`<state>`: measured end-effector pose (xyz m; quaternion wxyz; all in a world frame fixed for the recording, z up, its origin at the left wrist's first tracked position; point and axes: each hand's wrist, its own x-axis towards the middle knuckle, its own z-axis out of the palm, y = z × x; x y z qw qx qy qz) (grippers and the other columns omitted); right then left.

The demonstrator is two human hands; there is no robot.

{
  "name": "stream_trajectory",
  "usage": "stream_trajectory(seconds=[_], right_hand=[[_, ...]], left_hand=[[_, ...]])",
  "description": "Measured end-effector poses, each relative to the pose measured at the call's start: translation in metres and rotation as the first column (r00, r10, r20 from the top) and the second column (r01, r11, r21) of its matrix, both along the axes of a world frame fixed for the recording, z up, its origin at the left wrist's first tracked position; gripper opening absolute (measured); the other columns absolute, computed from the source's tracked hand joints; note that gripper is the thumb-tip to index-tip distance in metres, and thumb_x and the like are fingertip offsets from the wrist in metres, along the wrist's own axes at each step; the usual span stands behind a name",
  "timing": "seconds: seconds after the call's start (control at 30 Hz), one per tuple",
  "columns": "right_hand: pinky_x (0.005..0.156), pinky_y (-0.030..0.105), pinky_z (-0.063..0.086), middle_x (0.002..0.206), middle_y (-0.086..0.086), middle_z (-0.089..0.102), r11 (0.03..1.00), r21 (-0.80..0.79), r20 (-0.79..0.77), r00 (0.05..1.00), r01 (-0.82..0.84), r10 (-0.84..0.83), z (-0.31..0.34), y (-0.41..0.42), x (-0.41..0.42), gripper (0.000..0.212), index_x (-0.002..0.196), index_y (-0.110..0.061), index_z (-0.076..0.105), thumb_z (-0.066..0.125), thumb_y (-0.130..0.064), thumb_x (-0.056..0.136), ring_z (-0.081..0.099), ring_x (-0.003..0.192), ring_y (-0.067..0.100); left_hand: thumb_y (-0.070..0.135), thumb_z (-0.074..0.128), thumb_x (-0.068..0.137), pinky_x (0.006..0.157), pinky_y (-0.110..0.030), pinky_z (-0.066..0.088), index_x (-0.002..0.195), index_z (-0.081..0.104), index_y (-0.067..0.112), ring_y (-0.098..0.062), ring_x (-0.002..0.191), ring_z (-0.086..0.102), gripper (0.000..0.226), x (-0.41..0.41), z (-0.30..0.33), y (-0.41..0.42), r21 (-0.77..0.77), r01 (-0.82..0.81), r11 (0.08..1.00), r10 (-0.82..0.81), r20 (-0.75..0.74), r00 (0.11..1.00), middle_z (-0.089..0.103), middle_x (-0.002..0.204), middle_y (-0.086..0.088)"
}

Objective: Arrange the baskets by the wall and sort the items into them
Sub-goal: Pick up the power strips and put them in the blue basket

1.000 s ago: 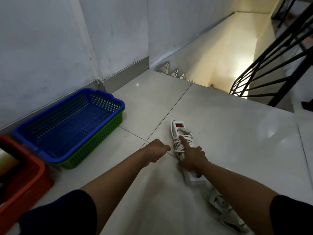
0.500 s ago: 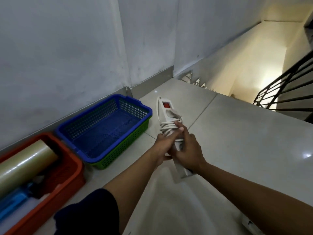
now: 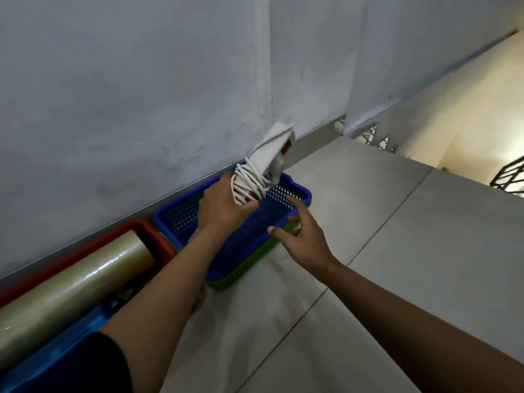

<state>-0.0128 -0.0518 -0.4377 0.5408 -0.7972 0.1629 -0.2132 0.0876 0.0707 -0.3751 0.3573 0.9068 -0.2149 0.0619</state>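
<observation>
1. Two baskets sit against the wall [image 3: 141, 80]: a red basket [image 3: 147, 231] holding a film roll [image 3: 71, 287], and a blue basket [image 3: 283, 222] nested in a green basket [image 3: 249, 268].
2. Our left hand [image 3: 224, 208] has its fingers clamped on the power strip [image 3: 266, 163], cord wound round it, tilted up above the blue basket.
3. Our right hand [image 3: 303, 239] hovers by the near rim, fingers apart, gripping nothing.
4. We judge the sorting step is under way: the strip is about to go in.
5. Next we should lower it flat inside and let go, keeping the cord bundled.
</observation>
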Motion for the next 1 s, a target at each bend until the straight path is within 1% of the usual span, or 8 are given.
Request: stream_trajectory(seconds=[0.07, 0.13, 0.33, 0.57, 0.67, 0.73, 0.87, 1.0], right_hand=[[0.075, 0.019, 0.051, 0.124, 0.003, 0.052, 1.0, -0.022, -0.046, 0.999, 0.002, -0.003, -0.013, 0.002, 0.0, 0.069, 0.14, -0.031, 0.038, 0.073, -0.024, 0.081, 0.059, 0.098, 0.014], [0.065, 0.012, 0.046, 0.117, 0.002, 0.049, 1.0, -0.023, -0.103, 0.995, -0.007, 0.004, -0.021, 0.003, -0.004, 0.067, 0.139, -0.032, 0.039, 0.072, -0.024, 0.081, 0.06, 0.079, 0.006], [0.06, 0.012, 0.042, 0.11, 0.001, 0.05, 0.999, -0.048, -0.201, 0.979, 0.014, -0.023, -0.043, -0.003, -0.009, 0.063, 0.136, -0.033, 0.041, 0.072, -0.027, 0.081, 0.058, 0.068, 0.007], [0.064, 0.019, 0.045, 0.113, 0.002, 0.054, 0.999, -0.037, -0.271, 0.962, 0.034, -0.043, -0.06, -0.014, -0.014, 0.061, 0.135, -0.032, 0.042, 0.071, -0.032, 0.081, 0.061, 0.08, 0.016], [0.067, 0.02, 0.044, 0.112, 0.002, 0.056, 0.998, -0.048, -0.3, 0.952, 0.048, -0.06, -0.065, -0.02, -0.019, 0.061, 0.135, -0.032, 0.043, 0.071, -0.035, 0.081, 0.059, 0.082, 0.014], [0.065, 0.019, 0.042, 0.112, 0.002, 0.057, 0.998, -0.043, -0.31, 0.949, 0.052, -0.063, -0.067, -0.024, -0.025, 0.06, 0.134, -0.032, 0.043, 0.071, -0.035, 0.081, 0.059, 0.082, 0.013], [0.069, 0.021, 0.042, 0.111, 0.003, 0.058, 0.997, -0.03, -0.333, 0.94, 0.07, -0.076, -0.065, -0.033, -0.036, 0.059, 0.133, -0.032, 0.044, 0.071, -0.035, 0.081, 0.057, 0.086, 0.016], [0.079, 0.026, 0.043, 0.112, 0.006, 0.057, 0.995, -0.054, -0.373, 0.923, 0.082, -0.096, -0.061, -0.041, -0.052, 0.059, 0.132, -0.032, 0.044, 0.071, -0.036, 0.08, 0.057, 0.088, 0.018]], left_hand=[[0.035, 0.073, 0.069, 0.08, -0.041, 0.055, 0.122, 0.054, 0.02, -0.031, 0.101, 0.064, 0.058, 0.011, -0.009, 0.007, 0.163, 0.006, 0.987, -0.018, 0.07, 0.997, 0.069, 0.111, -0.008], [0.034, 0.072, 0.072, 0.078, -0.042, 0.055, 0.122, 0.051, 0.02, -0.032, 0.097, 0.065, 0.057, 0.018, -0.026, 0.009, 0.28, 0.019, 0.96, -0.04, 0.072, 0.997, 0.069, 0.109, -0.009], [0.038, 0.069, 0.076, 0.077, -0.038, 0.049, 0.109, 0.047, 0.017, -0.031, 0.096, 0.062, 0.045, 0.034, -0.063, 0.002, 0.397, 0.097, 0.913, -0.034, -0.162, 0.986, 0.066, 0.105, -0.009], [0.024, 0.074, 0.072, 0.069, -0.032, 0.044, 0.089, 0.055, 0.015, -0.018, 0.076, 0.05, 0.027, 0.058, -0.056, -0.018, 0.138, 0.035, 0.99, 0.018, -0.367, 0.93, 0.051, 0.078, 0.003], [0.025, 0.07, 0.077, 0.064, -0.031, 0.042, 0.094, 0.056, 0.013, -0.013, 0.069, 0.049, 0.025, 0.052, -0.074, -0.025, 0.056, 0.032, 0.998, -0.003, -0.455, 0.891, 0.057, 0.088, -0.002], [0.034, 0.061, 0.085, 0.076, -0.033, 0.045, 0.108, 0.057, 0.013, -0.023, 0.087, 0.058, 0.032, 0.043, -0.096, -0.021, 0.151, 0.075, 0.986, 0.008, -0.488, 0.873, 0.062, 0.109, -0.01], [0.048, 0.034, 0.094, 0.1, -0.044, 0.044, 0.131, 0.05, 0.02, -0.037, 0.12, 0.052, 0.05, 0.033, -0.116, -0.012, 0.47, 0.112, 0.876, 0.088, -0.383, 0.919, 0.053, 0.137, -0.015], [0.042, 0.033, 0.097, 0.103, -0.048, 0.039, 0.129, 0.05, 0.008, -0.038, 0.122, 0.046, 0.049, 0.003, -0.088, -0.041, 0.415, 0.042, 0.909, 0.018, -0.14, 0.99, 0.047, 0.139, -0.018]])
